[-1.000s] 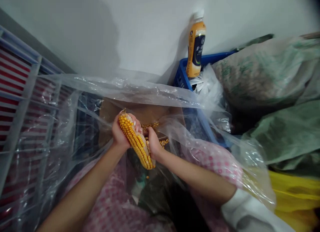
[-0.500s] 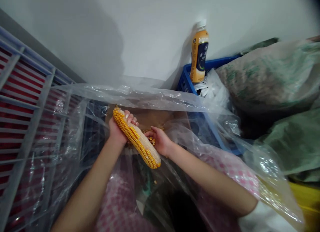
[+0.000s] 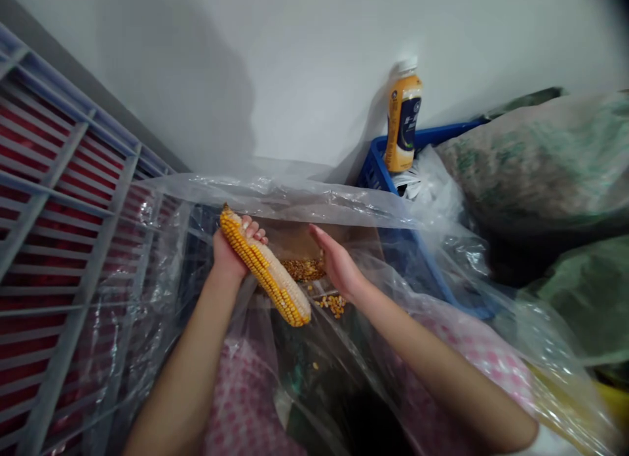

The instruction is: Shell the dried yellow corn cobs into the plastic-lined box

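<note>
A corn cob [image 3: 265,270] slants down to the right, with yellow kernels along its lower left side and a pale stripped strip along its upper right. My left hand [image 3: 230,249] is wrapped round its upper end. Apart from the cob, to its right, my right hand [image 3: 339,262] is held edge-on with straight fingers and nothing visible in it. Loose corn kernels [image 3: 301,270] lie in a cardboard box [image 3: 287,236] behind the cob. A smaller heap of kernels [image 3: 333,304] rests on the clear plastic sheet [image 3: 295,195] below my right hand.
A slatted plastic crate [image 3: 73,200] stands at the left. On the right is a blue basket [image 3: 427,253] with a drink bottle [image 3: 403,115] upright at its corner. Full woven sacks [image 3: 545,161] lie beyond it. A white wall [image 3: 314,69] rises behind.
My right hand has moved away from the cob to the right, its fingers straightened. Kernels now show beneath it. My left hand still holds the cob, and the view has shifted slightly.
</note>
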Motion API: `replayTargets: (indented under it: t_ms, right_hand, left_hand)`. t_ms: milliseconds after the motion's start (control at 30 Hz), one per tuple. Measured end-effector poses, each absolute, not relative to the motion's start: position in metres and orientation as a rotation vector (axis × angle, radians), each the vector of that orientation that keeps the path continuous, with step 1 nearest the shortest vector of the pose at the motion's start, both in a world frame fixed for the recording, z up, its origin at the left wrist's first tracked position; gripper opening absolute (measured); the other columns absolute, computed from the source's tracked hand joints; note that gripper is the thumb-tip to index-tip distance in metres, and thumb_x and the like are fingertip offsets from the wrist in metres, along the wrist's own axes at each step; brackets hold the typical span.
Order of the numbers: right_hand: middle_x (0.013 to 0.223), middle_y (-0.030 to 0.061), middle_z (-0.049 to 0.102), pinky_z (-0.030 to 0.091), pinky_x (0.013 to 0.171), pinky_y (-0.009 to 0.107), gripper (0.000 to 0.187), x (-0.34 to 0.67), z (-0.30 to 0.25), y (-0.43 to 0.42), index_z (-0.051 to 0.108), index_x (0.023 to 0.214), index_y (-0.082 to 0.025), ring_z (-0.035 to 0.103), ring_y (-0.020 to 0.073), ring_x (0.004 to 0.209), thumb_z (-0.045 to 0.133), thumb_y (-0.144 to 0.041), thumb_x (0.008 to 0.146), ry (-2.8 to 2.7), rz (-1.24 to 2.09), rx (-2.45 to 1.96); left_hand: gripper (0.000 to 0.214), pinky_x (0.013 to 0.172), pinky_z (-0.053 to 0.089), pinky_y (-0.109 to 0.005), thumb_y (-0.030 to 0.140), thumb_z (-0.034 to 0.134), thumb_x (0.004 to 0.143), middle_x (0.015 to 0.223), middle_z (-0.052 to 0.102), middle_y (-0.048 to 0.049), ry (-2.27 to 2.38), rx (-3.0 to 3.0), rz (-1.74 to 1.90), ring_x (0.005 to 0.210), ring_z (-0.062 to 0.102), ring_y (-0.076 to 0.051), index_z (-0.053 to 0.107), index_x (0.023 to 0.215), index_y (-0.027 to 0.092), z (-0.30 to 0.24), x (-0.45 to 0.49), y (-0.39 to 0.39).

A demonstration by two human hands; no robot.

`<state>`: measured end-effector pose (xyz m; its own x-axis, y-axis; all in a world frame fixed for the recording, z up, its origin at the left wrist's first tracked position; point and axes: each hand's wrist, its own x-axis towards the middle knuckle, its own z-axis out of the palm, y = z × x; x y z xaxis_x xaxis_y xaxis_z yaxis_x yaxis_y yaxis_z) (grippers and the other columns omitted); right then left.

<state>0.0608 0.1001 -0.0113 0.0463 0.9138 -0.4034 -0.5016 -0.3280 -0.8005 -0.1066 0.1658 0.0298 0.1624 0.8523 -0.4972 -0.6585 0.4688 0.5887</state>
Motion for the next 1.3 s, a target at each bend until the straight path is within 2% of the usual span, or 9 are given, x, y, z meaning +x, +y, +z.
replayTargets:
  t_ms: [100,233,333,500,667,800,900,1067,1300]
  right_hand:
    - [0.131,0.0,0.057,0.022,0.111,0.035,0.035,0.062,-0.009,0.098,0.065,0.109,-0.027,0.043,0.0169,0.127,0.054,-0.046,0.082,-0.807,1.443,-1.227]
    - [0.106,0.0064,0.069,0.033,0.101,0.039,0.052,0.058,-0.011,0.095,0.071,0.097,-0.022,0.058,0.0217,0.107,0.04,-0.061,0.084,-0.995,1.517,-1.321]
    - [0.095,0.0068,0.071,0.038,0.095,0.04,0.066,0.052,-0.015,0.093,0.072,0.096,-0.021,0.062,0.0224,0.096,0.028,-0.069,0.083,-1.02,1.648,-1.285]
    - [0.105,0.005,0.069,0.032,0.101,0.034,0.064,0.043,-0.021,0.088,0.069,0.1,-0.023,0.057,0.0209,0.109,0.025,-0.067,0.086,-0.978,1.42,-1.359]
    - [0.104,0.0061,0.069,0.037,0.093,0.032,0.056,0.035,-0.022,0.082,0.068,0.097,-0.022,0.059,0.0205,0.103,0.026,-0.058,0.089,-0.853,1.351,-1.445]
    - [0.077,0.005,0.068,0.041,0.075,0.029,0.048,0.031,-0.02,0.079,0.065,0.074,-0.018,0.059,0.0197,0.078,0.032,-0.049,0.088,-0.889,1.274,-1.513]
    - [0.06,0.0022,0.059,0.039,0.067,0.028,0.047,0.031,-0.021,0.079,0.055,0.059,-0.019,0.052,0.0175,0.066,0.032,-0.048,0.087,-0.937,1.213,-1.566]
    - [0.059,0.0006,0.055,0.036,0.063,0.027,0.042,0.032,-0.027,0.08,0.051,0.059,-0.019,0.046,0.0154,0.063,0.032,-0.048,0.083,-0.935,1.24,-1.524]
    - [0.059,-0.0001,0.051,0.033,0.06,0.027,0.035,0.031,-0.034,0.076,0.048,0.058,-0.019,0.04,0.0136,0.06,0.036,-0.046,0.077,-0.819,1.303,-1.484]
  left_hand:
    - [0.044,0.044,0.041,-0.021,0.032,0.02,0.087,0.042,0.036,0.0002,0.911,0.282,1.09,0.04,0.041,-0.011,0.042,0.051,0.018,0.027,-0.101,0.164]
    - [0.048,0.053,0.046,-0.024,0.035,0.025,0.087,0.041,0.04,-0.0005,0.971,0.349,1.108,0.042,0.047,-0.012,0.044,0.047,0.018,0.024,-0.085,0.157]
    - [0.049,0.059,0.047,-0.024,0.038,0.029,0.088,0.042,0.043,-0.0001,1.006,0.367,1.14,0.045,0.05,-0.012,0.045,0.045,0.018,0.02,-0.068,0.148]
    - [0.05,0.05,0.041,-0.021,0.04,0.033,0.089,0.046,0.05,-0.0007,1.084,0.373,1.076,0.043,0.048,-0.01,0.05,0.048,0.017,0.005,-0.04,0.128]
    - [0.042,0.064,0.045,-0.023,0.057,0.045,0.082,0.069,0.06,-0.0004,1.135,0.642,1.286,0.063,0.056,-0.012,0.059,0.072,0.018,-0.005,-0.032,0.11]
    - [0.03,0.055,0.037,-0.019,0.043,0.067,0.072,0.059,0.048,0.0049,1.234,0.94,1.324,0.056,0.045,-0.008,0.052,0.064,0.019,-0.002,-0.034,0.102]
    - [0.032,0.049,0.032,-0.02,0.035,0.068,0.071,0.055,0.039,0.0066,1.248,0.88,1.29,0.05,0.038,-0.007,0.043,0.059,0.019,-0.001,-0.035,0.102]
    - [0.028,0.049,0.032,-0.02,0.027,0.066,0.069,0.055,0.04,0.0064,1.163,0.853,1.234,0.05,0.038,-0.007,0.041,0.058,0.019,-0.004,-0.036,0.105]
    - [0.027,0.051,0.032,-0.02,0.026,0.067,0.067,0.057,0.039,0.0065,1.103,0.842,1.16,0.052,0.039,-0.007,0.042,0.061,0.019,-0.008,-0.037,0.105]
